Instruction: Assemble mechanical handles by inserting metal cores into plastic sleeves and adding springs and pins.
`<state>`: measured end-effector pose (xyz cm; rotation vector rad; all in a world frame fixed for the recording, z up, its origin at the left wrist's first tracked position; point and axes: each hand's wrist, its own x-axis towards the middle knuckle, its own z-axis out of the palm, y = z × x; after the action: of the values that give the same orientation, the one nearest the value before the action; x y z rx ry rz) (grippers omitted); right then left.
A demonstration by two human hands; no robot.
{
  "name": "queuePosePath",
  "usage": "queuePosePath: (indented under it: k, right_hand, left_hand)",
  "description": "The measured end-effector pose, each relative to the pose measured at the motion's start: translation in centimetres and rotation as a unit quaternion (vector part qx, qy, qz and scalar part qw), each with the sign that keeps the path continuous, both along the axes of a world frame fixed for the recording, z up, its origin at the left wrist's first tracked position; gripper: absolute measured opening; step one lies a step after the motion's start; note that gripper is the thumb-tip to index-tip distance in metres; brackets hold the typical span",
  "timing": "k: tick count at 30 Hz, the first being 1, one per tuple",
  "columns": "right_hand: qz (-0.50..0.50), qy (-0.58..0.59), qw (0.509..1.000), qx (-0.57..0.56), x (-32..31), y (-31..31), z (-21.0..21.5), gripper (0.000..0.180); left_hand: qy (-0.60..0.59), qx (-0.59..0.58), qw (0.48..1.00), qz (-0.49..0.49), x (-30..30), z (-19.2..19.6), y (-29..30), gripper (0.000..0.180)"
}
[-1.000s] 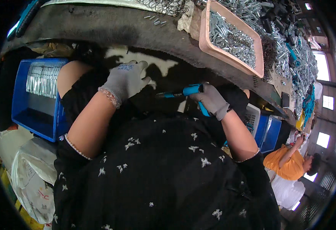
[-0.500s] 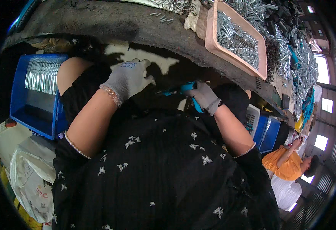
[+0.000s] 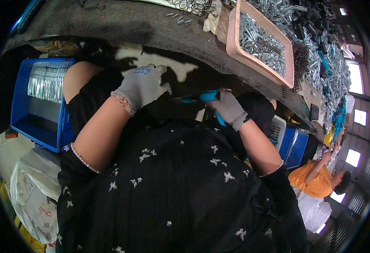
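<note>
My left hand (image 3: 144,84), in a light grey glove with blue print on its back, is held over my lap near the bench edge. Its thumb and forefinger stand apart with no object visible between them; the other fingers are partly hidden. To its right, my right hand (image 3: 229,109), also gloved, is closed around a blue tool (image 3: 209,96) with a handle part below the fist. A narrow blue and dark front end points toward my left hand; it is blurred, and the tool's exact kind cannot be told.
The dark bench (image 3: 151,29) runs across the far side. On it stand a pink tray (image 3: 231,44) of metal pins and springs and a heap of metal parts (image 3: 334,76). A blue bin (image 3: 35,120) with stacked shiny pieces sits at left. A person in orange (image 3: 311,179) is at right.
My right hand has shifted slightly to the right with the blue tool, whose front end has drawn away from my left hand. My left hand has hardly moved.
</note>
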<state>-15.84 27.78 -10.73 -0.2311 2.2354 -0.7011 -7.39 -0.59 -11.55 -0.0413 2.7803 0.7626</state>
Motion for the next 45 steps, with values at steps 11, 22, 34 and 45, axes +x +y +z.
queuePosePath:
  k: [11, 22, 34, 45]
  right_hand:
    - [0.317, 0.136, 0.93, 0.129, 2.6, -2.5, -3.4, 0.032]
    - [0.315, 0.131, 0.939, 0.051, 2.1, -5.1, -1.1, 0.037]
    - [0.061, 0.316, 0.945, 0.057, 3.4, -6.7, -12.9, 0.017]
    - [0.255, 0.254, 0.91, -0.206, 6.0, 8.5, 14.2, 0.032]
  left_hand:
    - [0.068, 0.017, 0.98, -0.186, -1.7, -2.9, 6.5, 0.029]
    - [0.06, -0.029, 0.964, -0.258, -11.3, -1.5, 11.5, 0.031]
    - [-0.016, 0.058, 0.957, -0.282, -5.4, -0.4, 10.7, 0.031]
    - [-0.102, 0.486, 0.868, 0.033, 7.0, 8.5, 3.9, 0.045]
